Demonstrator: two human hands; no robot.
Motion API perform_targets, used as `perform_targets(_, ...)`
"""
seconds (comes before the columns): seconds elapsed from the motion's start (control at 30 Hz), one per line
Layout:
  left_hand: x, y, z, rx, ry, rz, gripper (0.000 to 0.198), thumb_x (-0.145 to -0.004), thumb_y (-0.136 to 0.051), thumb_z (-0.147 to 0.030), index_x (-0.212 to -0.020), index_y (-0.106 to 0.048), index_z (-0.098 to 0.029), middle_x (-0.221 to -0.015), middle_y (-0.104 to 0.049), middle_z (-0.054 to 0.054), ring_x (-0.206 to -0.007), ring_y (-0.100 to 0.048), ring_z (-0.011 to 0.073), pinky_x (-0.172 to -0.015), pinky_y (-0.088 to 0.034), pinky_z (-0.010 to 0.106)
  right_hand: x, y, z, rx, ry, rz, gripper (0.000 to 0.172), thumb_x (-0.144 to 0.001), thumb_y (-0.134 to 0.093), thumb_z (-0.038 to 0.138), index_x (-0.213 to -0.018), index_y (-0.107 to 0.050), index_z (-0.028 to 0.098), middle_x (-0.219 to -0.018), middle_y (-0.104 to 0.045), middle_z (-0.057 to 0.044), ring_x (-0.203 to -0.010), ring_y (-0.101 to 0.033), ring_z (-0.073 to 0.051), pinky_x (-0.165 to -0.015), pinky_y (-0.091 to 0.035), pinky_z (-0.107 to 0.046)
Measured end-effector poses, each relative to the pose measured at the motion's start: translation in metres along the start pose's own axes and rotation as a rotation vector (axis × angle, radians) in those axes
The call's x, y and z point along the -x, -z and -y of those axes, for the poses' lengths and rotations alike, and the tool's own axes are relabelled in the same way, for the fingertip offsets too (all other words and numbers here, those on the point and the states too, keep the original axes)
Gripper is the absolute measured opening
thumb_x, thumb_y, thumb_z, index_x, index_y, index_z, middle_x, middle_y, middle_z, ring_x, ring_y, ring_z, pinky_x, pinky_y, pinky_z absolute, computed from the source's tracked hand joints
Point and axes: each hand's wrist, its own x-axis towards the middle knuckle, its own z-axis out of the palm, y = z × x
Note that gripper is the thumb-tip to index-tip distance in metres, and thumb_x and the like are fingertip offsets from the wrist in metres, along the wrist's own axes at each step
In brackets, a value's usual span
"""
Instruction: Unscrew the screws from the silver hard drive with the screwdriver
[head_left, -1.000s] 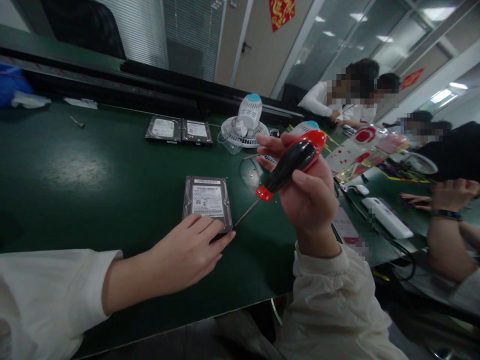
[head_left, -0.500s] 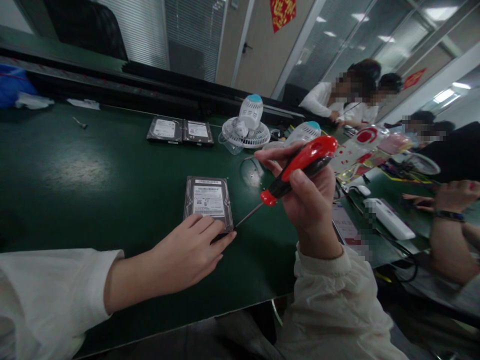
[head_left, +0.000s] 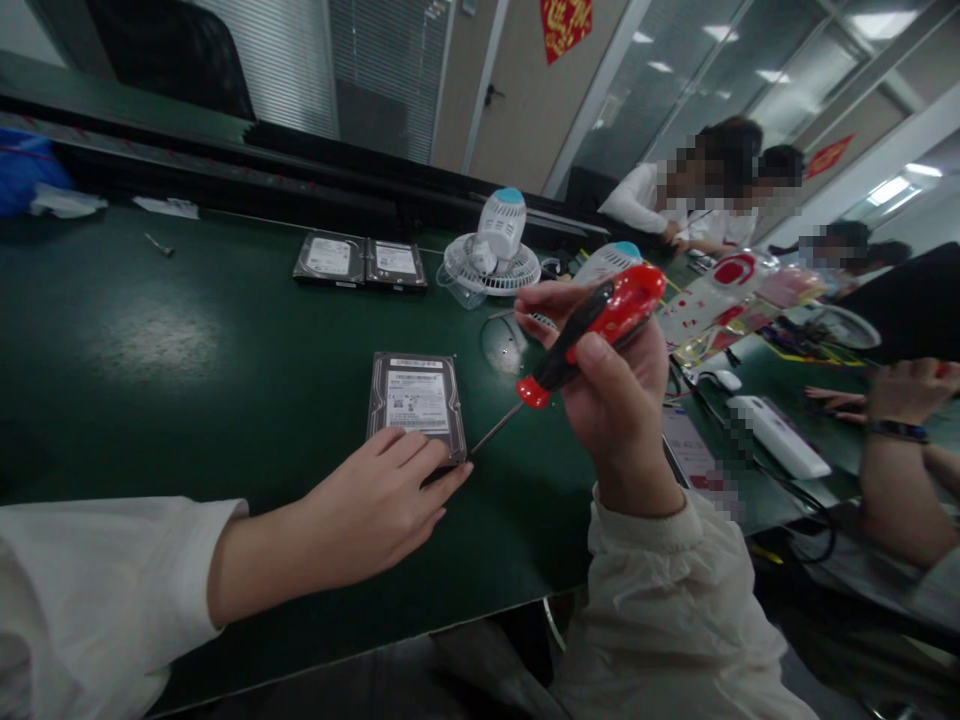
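A hard drive (head_left: 416, 400) lies label side up on the green table. My left hand (head_left: 382, 490) grips its near edge, fingers over the top and thumb by the near right corner. My right hand (head_left: 619, 390) holds a screwdriver (head_left: 600, 325) with a red and black handle. Its thin shaft slants down to the left and meets the drive's near right corner, close to my left fingertips. Whether the tip sits in a screw is too small to tell. Some tiny bits, perhaps screws, lie on the table right of the drive.
Two more hard drives (head_left: 330, 257) lie side by side farther back. White fans (head_left: 495, 250) stand behind my right hand. On the right are a phone (head_left: 686, 450), a white power bank-like box (head_left: 780, 437), cables and a co-worker's arm (head_left: 900, 460). Other people sit beyond.
The screwdriver's handle has turned in my right hand, showing more red on its near side, and shifted slightly left. My left hand and the hard drive have stayed put.
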Motion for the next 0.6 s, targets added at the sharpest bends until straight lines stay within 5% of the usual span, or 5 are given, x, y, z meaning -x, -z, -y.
perform_targets(0.27,0.0002,0.0,-0.0004,-0.009,0.002,-0.001,0.039,-0.099,-0.059,-0.029,-0.135,-0.071,-0.017,-0.105,-0.068,0.011,-0.095,-0.061,0.0273,-0.081,-0.047,0.041,-0.0045,0.003,0.0011,-0.073,-0.081,0.006,0.049,-0.073,-0.081,0.044,-0.117,-0.067,0.031,-0.126,-0.075,0.0,-0.116,-0.071,-0.026,-0.115,-0.053,-0.053)
perform_targets(0.47,0.0004,0.0011,-0.0008,-0.001,0.002,0.0,0.039,-0.099,-0.06,-0.029,-0.135,-0.07,-0.017,-0.105,-0.068,0.011,-0.095,-0.062,0.0271,-0.082,-0.047,0.042,-0.0005,0.0,0.0007,0.038,0.006,-0.02,0.028,-0.086,-0.076,0.034,-0.11,-0.062,0.032,-0.11,-0.077,0.001,-0.113,-0.072,-0.022,-0.115,-0.053,-0.049)
perform_targets(0.6,-0.0002,0.0015,-0.0007,-0.01,0.002,0.001,0.038,-0.1,-0.058,-0.028,-0.134,-0.071,-0.018,-0.107,-0.069,0.012,-0.096,-0.063,0.0273,-0.081,-0.048,0.041,0.0004,0.0007,0.0017,0.011,0.006,0.006,0.032,-0.084,-0.077,0.035,-0.111,-0.061,0.033,-0.114,-0.076,0.002,-0.119,-0.07,-0.023,-0.115,-0.052,-0.05)
